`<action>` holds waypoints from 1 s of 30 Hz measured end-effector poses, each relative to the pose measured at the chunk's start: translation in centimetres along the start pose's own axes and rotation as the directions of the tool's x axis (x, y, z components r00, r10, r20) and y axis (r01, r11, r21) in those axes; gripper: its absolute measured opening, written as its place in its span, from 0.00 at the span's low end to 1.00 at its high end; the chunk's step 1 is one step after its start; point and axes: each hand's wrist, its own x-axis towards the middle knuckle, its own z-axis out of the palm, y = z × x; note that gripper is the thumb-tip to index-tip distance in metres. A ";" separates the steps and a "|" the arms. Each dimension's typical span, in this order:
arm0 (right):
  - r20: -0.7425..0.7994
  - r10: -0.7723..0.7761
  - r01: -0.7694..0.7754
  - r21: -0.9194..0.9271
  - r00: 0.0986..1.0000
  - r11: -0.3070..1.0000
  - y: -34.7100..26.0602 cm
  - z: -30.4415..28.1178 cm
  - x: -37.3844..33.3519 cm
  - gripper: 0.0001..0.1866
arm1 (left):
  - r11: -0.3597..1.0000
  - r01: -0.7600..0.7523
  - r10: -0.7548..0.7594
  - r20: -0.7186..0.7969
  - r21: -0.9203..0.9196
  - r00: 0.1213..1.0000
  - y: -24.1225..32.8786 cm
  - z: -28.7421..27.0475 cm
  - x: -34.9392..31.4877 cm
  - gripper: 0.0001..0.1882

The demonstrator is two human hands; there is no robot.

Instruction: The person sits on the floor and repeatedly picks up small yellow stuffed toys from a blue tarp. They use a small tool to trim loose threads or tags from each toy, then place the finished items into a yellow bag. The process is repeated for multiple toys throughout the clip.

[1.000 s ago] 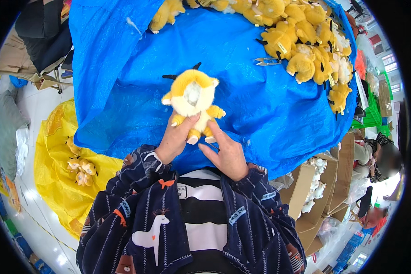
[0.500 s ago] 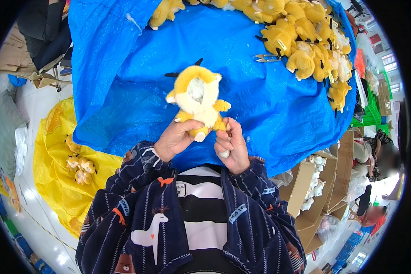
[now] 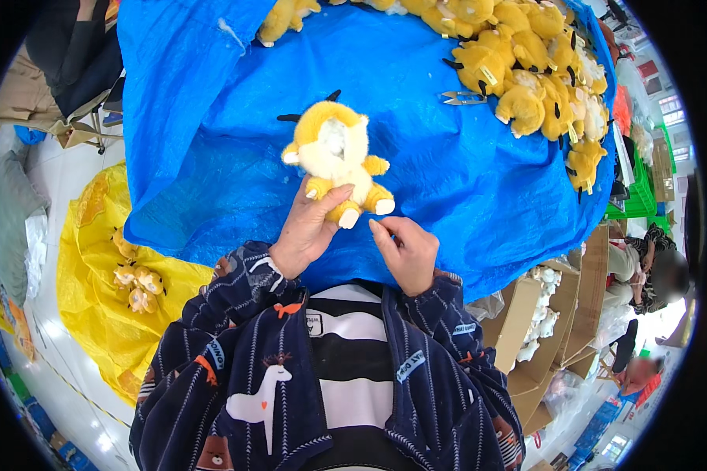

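Note:
My left hand (image 3: 303, 232) grips a yellow and cream plush toy (image 3: 344, 171) by its lower body, the thumb pressed across the front near a leg. The toy is upright, tilted a little left, with two black strips at the top of its head. Where a face would be there is a round opening showing white filling. Beside the toy's feet, my right hand (image 3: 407, 250) is closed, fingers curled and thumb toward the fingertips. It is apart from the toy, and whatever it holds is hidden.
A blue sheet (image 3: 251, 180) spreads under my hands. Several yellow plush toys (image 3: 518, 63) are heaped at the far right, with small thread snips (image 3: 463, 98) beside them. Smaller plush pieces (image 3: 140, 282) lie on a yellow sheet (image 3: 94, 314) at left. A cardboard box (image 3: 518, 314) with white pieces stands at right.
My right hand has let go of the toy's leg and moved slightly right and down. The small white object under its fingers no longer shows. The toy has shifted slightly left and up.

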 end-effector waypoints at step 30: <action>0.266 -0.260 0.331 -0.270 0.928 0.904 -1.4 -0.6 3.2 0.13 | 0.959 -0.209 0.218 -0.027 0.194 0.976 -0.6 1.3 -0.3 0.24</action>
